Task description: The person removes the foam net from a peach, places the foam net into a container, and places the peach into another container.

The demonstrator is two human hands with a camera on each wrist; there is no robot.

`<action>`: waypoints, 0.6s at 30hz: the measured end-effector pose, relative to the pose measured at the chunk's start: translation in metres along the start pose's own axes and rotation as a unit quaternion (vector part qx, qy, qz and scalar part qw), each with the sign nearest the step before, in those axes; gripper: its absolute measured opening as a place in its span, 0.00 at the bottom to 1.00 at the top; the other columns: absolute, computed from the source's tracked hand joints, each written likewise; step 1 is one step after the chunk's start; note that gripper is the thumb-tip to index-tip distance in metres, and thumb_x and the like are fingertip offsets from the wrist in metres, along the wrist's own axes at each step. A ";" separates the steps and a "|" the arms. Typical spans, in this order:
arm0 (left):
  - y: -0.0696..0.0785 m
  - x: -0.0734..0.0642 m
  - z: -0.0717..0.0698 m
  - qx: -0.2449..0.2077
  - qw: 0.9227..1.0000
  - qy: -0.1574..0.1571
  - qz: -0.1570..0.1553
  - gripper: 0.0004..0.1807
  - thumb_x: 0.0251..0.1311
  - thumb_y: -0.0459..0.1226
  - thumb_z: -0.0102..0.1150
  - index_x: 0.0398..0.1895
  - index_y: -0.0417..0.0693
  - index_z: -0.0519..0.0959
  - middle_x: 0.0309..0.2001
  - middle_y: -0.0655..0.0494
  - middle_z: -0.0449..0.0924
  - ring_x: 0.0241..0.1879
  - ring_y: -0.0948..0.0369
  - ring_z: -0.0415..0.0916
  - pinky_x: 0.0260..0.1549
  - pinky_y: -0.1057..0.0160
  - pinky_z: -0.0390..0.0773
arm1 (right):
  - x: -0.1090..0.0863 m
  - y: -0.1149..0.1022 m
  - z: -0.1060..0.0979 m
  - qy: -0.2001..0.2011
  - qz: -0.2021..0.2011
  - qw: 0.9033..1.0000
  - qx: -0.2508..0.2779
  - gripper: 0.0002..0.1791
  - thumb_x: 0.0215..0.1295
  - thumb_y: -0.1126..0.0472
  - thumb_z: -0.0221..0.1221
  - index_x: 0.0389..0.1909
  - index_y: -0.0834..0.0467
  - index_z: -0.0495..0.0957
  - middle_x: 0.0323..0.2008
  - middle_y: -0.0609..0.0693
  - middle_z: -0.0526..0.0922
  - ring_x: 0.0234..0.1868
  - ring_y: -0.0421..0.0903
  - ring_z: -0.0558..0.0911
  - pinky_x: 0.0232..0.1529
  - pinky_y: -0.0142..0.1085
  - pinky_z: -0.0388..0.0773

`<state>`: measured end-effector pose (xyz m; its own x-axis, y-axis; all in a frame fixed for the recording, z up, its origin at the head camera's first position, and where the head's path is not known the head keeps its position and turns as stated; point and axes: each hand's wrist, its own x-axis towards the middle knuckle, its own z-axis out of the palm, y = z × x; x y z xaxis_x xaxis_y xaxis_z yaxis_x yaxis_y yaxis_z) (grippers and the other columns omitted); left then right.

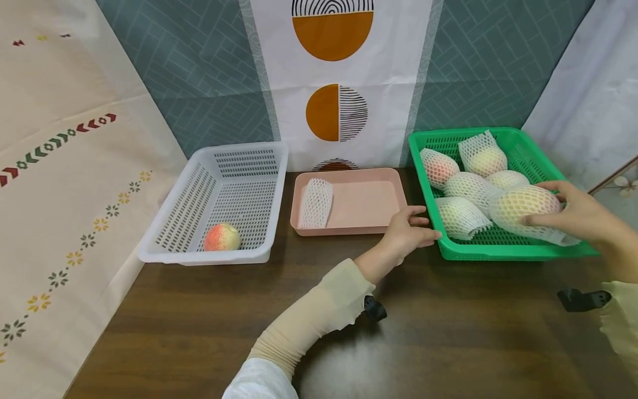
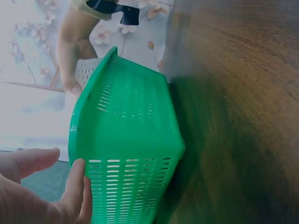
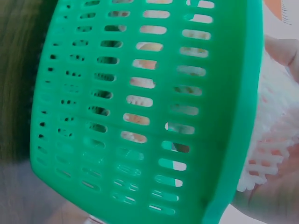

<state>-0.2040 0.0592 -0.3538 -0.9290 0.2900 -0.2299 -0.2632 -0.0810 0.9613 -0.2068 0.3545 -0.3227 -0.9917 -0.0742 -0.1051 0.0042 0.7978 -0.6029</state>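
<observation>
My right hand (image 1: 588, 213) grips a peach in a white foam net (image 1: 523, 208), low over the near right part of the green basket (image 1: 498, 252). In the right wrist view the basket wall hides most of that hand; some foam net (image 3: 271, 126) shows past the rim. Several other net-wrapped peaches (image 1: 468, 188) lie in the basket. At the basket's near left corner is my left hand (image 1: 406, 233), fingers extended and holding nothing. Its fingertips are at the rim in the left wrist view; whether they press on it I cannot tell.
A pink tray (image 1: 369, 199) stands left of the green basket, with an empty foam net (image 1: 317, 204) lying in it. Further left, a white basket (image 1: 209, 257) holds one bare peach (image 1: 222, 237). All stand on a dark wooden table (image 1: 199, 327) against a cloth-covered wall.
</observation>
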 end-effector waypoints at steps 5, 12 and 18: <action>0.005 -0.001 -0.002 0.051 0.998 0.019 0.044 0.29 0.51 0.23 0.65 0.59 0.40 0.71 0.47 0.47 0.74 0.41 0.58 0.77 0.43 0.57 0.82 | -0.002 -0.002 -0.003 0.009 -0.019 1.000 0.008 0.47 0.62 0.57 0.62 0.69 0.75 0.45 0.52 0.74 0.59 0.34 0.34 0.72 0.27 0.33 0.72; 0.016 -0.004 -0.006 0.093 0.992 0.011 0.080 0.30 0.51 0.27 0.67 0.60 0.43 0.72 0.51 0.45 0.74 0.41 0.62 0.76 0.41 0.65 0.81 | -0.005 -0.005 -0.003 0.021 -0.034 0.999 0.036 0.47 0.62 0.59 0.61 0.70 0.73 0.42 0.54 0.72 0.59 0.31 0.22 0.67 0.27 0.27 0.72; 0.028 -0.006 -0.016 0.145 0.982 -0.067 0.101 0.36 0.51 0.31 0.68 0.65 0.50 0.67 0.59 0.46 0.70 0.47 0.62 0.73 0.39 0.70 0.77 | -0.006 -0.010 0.001 0.015 -0.054 0.996 0.075 0.40 0.64 0.62 0.59 0.70 0.60 0.46 0.56 0.66 0.62 0.35 0.23 0.70 0.29 0.26 0.74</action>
<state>-0.2101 0.0402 -0.3281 -0.9068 0.4208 -0.0269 0.0258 0.1191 0.9925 -0.2003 0.3466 -0.3173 -0.9909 -0.1343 -0.0109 -0.0852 0.6873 -0.7214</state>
